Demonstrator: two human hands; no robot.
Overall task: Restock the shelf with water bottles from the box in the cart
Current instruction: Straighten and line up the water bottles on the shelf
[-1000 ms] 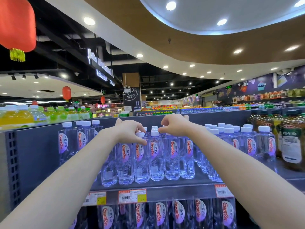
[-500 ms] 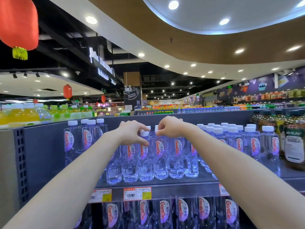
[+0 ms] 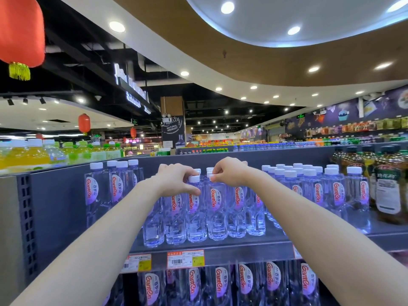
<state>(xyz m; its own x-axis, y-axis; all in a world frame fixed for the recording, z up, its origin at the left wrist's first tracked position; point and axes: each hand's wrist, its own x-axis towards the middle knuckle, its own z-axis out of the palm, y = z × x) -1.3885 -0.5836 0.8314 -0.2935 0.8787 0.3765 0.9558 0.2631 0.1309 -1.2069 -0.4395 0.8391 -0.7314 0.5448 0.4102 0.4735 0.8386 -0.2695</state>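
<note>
On grey shelf (image 3: 220, 250), water bottles (image 3: 217, 208), supermarket aisle

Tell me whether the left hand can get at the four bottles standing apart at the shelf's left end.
Probably yes: the left hand is on a middle bottle's cap, and bare shelf separates it from those four bottles.

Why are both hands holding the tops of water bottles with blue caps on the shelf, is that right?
Not quite: the caps are white, not blue. The head view shows it. The left hand and right hand do hold the tops of water bottles on the shelf.
</note>
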